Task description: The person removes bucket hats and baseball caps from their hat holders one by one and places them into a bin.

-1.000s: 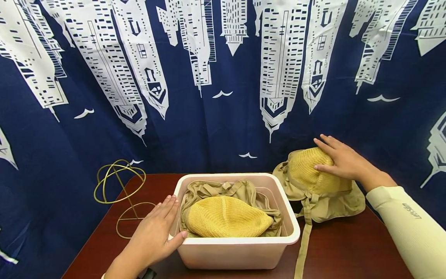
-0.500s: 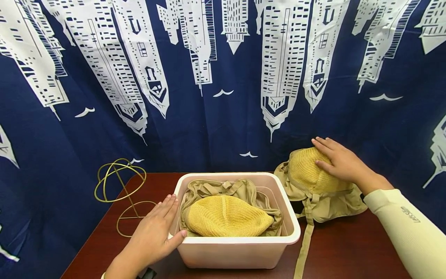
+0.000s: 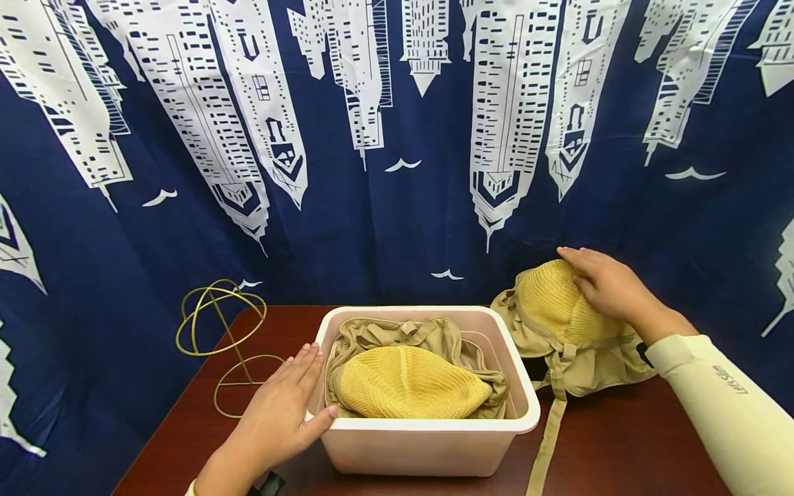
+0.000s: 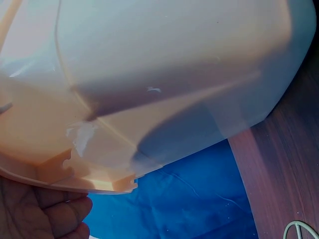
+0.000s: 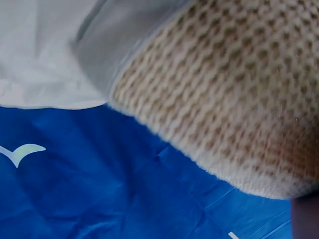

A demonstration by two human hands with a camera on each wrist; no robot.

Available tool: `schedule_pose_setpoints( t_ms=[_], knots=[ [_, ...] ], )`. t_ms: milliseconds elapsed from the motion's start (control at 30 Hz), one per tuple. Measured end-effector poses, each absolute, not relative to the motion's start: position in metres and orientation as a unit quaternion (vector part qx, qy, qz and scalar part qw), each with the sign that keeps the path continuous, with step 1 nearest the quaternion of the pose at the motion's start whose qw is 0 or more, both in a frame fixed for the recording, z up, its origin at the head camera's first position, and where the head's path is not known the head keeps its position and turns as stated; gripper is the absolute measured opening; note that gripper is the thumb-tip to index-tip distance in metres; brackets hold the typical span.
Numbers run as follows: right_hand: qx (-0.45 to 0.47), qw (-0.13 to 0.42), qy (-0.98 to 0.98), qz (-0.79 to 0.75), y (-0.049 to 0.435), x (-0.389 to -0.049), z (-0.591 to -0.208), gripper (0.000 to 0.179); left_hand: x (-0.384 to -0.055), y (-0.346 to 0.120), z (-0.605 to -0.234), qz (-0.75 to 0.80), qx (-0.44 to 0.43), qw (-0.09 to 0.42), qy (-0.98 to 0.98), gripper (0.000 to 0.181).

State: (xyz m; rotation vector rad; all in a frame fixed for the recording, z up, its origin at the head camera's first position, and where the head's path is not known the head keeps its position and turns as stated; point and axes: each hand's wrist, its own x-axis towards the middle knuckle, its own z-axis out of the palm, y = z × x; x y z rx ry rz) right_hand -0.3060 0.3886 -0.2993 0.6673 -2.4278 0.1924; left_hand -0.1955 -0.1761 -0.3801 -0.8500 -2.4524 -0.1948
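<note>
My left hand rests on the near left corner of a pale pink plastic bin, fingers along its side and thumb on the front rim. Inside the bin lies a yellow woven-crown sun hat with khaki cloth around it. A second sun hat of the same sort stands at the back right, its crown upright. My right hand lies over that crown, fingers straight and together; the right wrist view shows the knit crown up close. The bin's outer wall fills much of the left wrist view.
Left of the bin stands a gold wire stand with a domed top and round base. A long khaki strap hangs from the right hat across the brown table. A navy curtain with white buildings hangs behind.
My right hand has shifted slightly over the right hat's crown, its fingers closer together and thumb nearer them. My left hand stays on the bin. The whole view drifts slightly.
</note>
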Motion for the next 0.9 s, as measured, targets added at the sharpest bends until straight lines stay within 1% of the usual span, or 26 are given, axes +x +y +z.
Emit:
schedule_pose_setpoints(
  t_ms=[133, 233, 300, 433, 600, 700, 800, 900],
  knots=[
    [0.261, 0.313, -0.91, 0.074, 0.388, -0.306, -0.299, 0.046, -0.196, -0.175, -0.38, -0.069, -0.313, 0.264, -0.91, 0.077],
    [0.258, 0.304, -0.914, 0.073, 0.388, -0.307, -0.299, 0.044, -0.195, -0.175, -0.38, -0.068, -0.311, 0.262, -0.911, 0.077],
    [0.255, 0.293, -0.919, 0.072, 0.389, -0.307, -0.3, 0.045, -0.195, -0.175, -0.38, -0.068, -0.311, 0.261, -0.911, 0.077],
    [0.239, 0.262, -0.932, 0.082, 0.392, -0.307, -0.299, 0.058, -0.196, -0.175, -0.38, -0.069, -0.313, 0.26, -0.911, 0.077],
    [0.193, 0.198, -0.95, 0.143, 0.398, -0.306, -0.296, 0.077, -0.196, -0.175, -0.382, -0.073, -0.314, 0.263, -0.909, 0.076],
    [0.175, 0.173, -0.954, 0.173, 0.401, -0.309, -0.296, 0.081, -0.196, -0.175, -0.382, -0.075, -0.314, 0.266, -0.909, 0.076],
    [0.177, 0.167, -0.952, 0.184, 0.402, -0.311, -0.295, 0.075, -0.196, -0.176, -0.382, -0.074, -0.313, 0.265, -0.909, 0.076],
    [0.192, 0.179, -0.948, 0.18, 0.398, -0.312, -0.294, 0.06, -0.196, -0.177, -0.382, -0.076, -0.313, 0.264, -0.909, 0.076]
  ],
)
